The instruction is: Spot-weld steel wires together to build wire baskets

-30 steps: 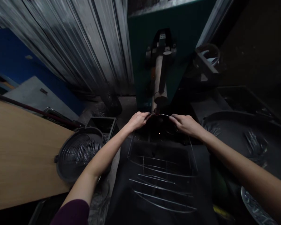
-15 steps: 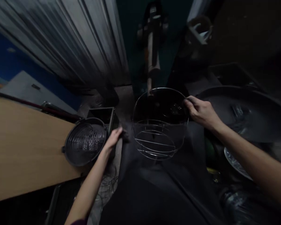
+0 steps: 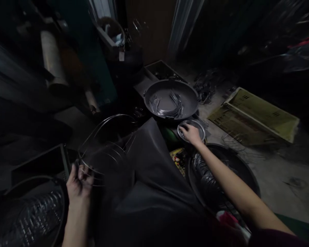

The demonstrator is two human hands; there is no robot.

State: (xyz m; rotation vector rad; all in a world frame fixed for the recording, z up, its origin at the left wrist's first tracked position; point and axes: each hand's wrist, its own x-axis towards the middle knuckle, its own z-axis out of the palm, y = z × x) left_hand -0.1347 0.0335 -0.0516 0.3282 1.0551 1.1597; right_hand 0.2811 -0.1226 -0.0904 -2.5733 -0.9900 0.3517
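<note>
- from where i stand, the left hand (image 3: 79,181) has its fingers curled on the near side of a round wire frame (image 3: 119,114), which hangs tilted beside the dark apron (image 3: 149,161)
- the right hand (image 3: 192,133) has its fingertips down in a small metal bowl (image 3: 203,131); i cannot tell whether they pinch anything, as the contents are hidden or blurred
- the frame looks held at one edge only, so a loose grip could let it swing round or slip, and its wires might snag the apron's folds
- its far side is near the machine's pale cylinder (image 3: 53,58), so a careless turn of the wrist could knock and bend a thin ring
- with the hands well apart, watching one could mean the other drifts unseen
- a hasty pull from the bowl might tip it or scatter what it holds towards the black basin (image 3: 252,175) just beside it
</note>
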